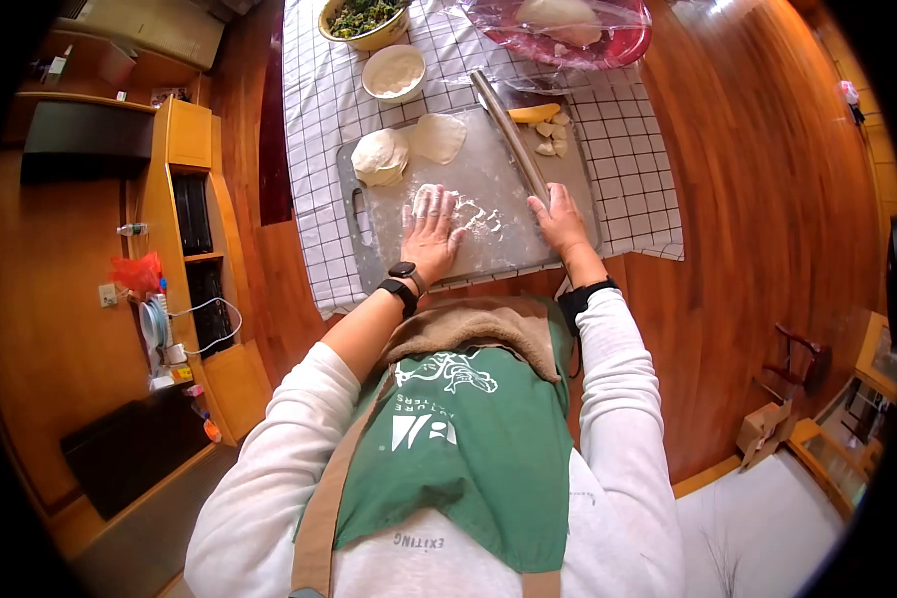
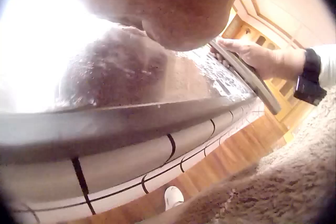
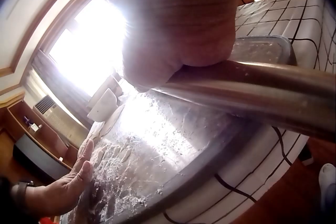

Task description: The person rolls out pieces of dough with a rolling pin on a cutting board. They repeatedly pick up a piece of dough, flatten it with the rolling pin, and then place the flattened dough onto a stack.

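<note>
My left hand [image 1: 432,234] lies palm down on the grey cutting board [image 1: 508,257], its fingers straight over scattered flour [image 1: 482,216]. In the head view, my right hand [image 1: 565,221] grips the near end of a metal rolling pin [image 1: 511,136], which slants away across the board's right part. The right wrist view shows the pin [image 3: 262,90] close up under the palm. Beyond my left fingers sit a pale dough mound [image 1: 380,157] and a thin flat dough wrapper [image 1: 440,139]. Small dough pieces [image 1: 545,149] lie right of the pin, beside a long yellow piece [image 1: 535,114].
A white bowl of flour [image 1: 394,74] stands behind the board. Farther back are a bowl of chopped greens [image 1: 363,20] and a red basin [image 1: 623,42] with dough under clear film. A checked cloth [image 1: 640,179] covers the table; an apron [image 1: 468,429] hangs close to its near edge.
</note>
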Motion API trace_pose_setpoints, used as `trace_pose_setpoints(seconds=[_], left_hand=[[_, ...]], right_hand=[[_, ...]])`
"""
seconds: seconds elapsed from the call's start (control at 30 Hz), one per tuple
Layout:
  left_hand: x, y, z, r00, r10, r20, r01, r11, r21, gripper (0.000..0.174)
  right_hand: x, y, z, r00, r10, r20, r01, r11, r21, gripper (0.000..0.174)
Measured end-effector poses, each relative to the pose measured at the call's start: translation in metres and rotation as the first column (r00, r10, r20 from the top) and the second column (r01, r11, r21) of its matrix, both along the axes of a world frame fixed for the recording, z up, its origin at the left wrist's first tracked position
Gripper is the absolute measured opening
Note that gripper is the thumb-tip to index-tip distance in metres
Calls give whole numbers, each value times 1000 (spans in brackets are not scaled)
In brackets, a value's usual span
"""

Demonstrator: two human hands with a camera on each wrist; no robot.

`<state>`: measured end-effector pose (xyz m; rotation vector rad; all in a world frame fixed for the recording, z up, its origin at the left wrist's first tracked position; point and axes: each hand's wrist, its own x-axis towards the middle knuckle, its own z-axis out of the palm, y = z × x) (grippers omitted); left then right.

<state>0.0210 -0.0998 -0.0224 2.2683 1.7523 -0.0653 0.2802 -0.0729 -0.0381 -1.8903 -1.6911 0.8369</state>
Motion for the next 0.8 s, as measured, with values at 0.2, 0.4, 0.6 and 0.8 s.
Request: trace_pose_setpoints(seconds=[0.2, 0.4, 0.6, 0.8], left_hand=[[-1, 9, -3, 981, -171, 94, 175, 984, -28, 66], [7, 25, -7, 966, 41, 256, -84, 983, 160, 61], [-5, 38, 10, 878, 400, 263, -438, 893, 104, 34], [-19, 51, 10, 739, 336, 584, -390, 920, -36, 16]], right_hand=[[-1, 1, 0, 1000, -4, 13, 4, 999, -42, 56], [1, 4, -4, 999, 10, 35, -9, 1000, -26, 57], [-1, 1, -1, 1000, 6, 21, -6, 1000, -19, 57], [0, 3, -1, 999, 19, 40, -18, 1000, -11, 56]])
